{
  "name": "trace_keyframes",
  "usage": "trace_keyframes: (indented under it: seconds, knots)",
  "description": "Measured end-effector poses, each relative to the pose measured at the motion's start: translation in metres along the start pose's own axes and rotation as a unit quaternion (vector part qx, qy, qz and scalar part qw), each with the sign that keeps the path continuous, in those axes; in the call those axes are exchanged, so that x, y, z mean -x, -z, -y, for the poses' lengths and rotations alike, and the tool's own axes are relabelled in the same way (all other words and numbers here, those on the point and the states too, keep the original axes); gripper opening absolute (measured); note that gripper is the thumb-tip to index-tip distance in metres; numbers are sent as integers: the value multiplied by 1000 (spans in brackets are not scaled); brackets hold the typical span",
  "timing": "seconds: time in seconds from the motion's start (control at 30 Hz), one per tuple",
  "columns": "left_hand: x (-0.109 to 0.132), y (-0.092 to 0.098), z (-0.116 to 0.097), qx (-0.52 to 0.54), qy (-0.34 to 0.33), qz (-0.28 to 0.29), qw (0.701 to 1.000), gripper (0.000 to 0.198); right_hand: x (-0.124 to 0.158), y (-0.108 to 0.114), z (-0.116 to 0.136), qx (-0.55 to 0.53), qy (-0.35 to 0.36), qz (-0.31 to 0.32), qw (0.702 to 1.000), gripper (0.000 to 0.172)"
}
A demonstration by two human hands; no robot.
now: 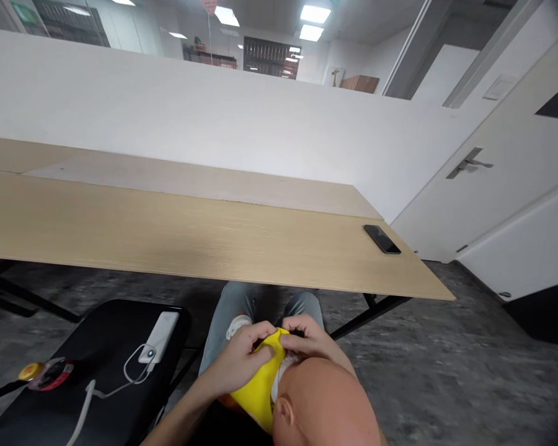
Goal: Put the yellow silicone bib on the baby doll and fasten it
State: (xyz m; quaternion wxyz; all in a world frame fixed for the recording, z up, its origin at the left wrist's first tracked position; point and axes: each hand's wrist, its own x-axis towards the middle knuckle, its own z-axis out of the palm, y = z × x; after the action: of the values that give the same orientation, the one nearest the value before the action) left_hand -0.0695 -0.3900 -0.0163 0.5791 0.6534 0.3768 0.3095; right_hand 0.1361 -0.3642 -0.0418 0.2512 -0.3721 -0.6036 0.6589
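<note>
A bald baby doll [328,402] lies on my lap, its head toward me at the bottom of the view. Yellow cloth [255,393] covers its upper body, with some white fabric [283,370] at the neck. My left hand [248,356] is closed with thumb and fingers pinching the cloth's upper edge. Opposite it, my right hand [309,339] pinches the same edge close by, near the doll's chin. The doll's face and most of its body are hidden from this angle.
Ahead of my knees runs a long wooden table [190,229], a black phone [382,239] near its right end. On a black chair [116,328] to my left lie a white power bank [159,336] with a cable and a bottle [50,373] with a yellow cap. A door [511,161] stands right.
</note>
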Motion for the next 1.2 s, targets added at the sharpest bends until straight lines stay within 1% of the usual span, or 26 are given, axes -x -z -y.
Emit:
trace_keyframes:
  seconds: [0.07, 0.17, 0.27, 0.33, 0.4, 0.47, 0.53, 0.77, 0.83, 1.0, 1.2]
  knots:
    - [1, 1, -1, 14, 12, 12, 1000, 10, 3, -2, -4, -24, 16, -6, 1000, 41]
    - [1, 4, -8, 7, 33, 20, 999, 8, 6, -4, -11, -32, 46, -22, 998, 41]
    - [0, 7, -16, -28, 57, 46, 997, 20, 7, -5, -14, -36, 49, -17, 998, 42]
    - [-2, 8, -19, -77, 54, 45, 995, 26, 7, -6, -14, -51, 48, -10, 998, 42]
    - [-4, 8, -19, -127, 39, 28, 991, 32, 8, -6, -14, -65, 50, -13, 997, 42]
    - [-5, 9, -19, -141, 29, 26, 989, 35, 8, -7, -14, -71, 51, -23, 996, 42]
    - [-5, 9, -19, -125, 30, 41, 991, 33, 9, -7, -15, -73, 47, -30, 996, 41]
    - [-3, 14, -20, -89, 40, 79, 992, 25, 9, -7, -17, -74, 56, -27, 995, 40]
    - [-3, 14, -17, -83, 43, 82, 992, 24, 10, -7, -15, -81, 55, -29, 995, 40]
    - [-2, 15, -12, -57, 50, 91, 993, 23, 14, -10, -9, -132, 47, -59, 988, 39]
    - [0, 16, -13, -34, 64, 95, 993, 20, 13, -9, -12, -120, 49, -58, 990, 39]
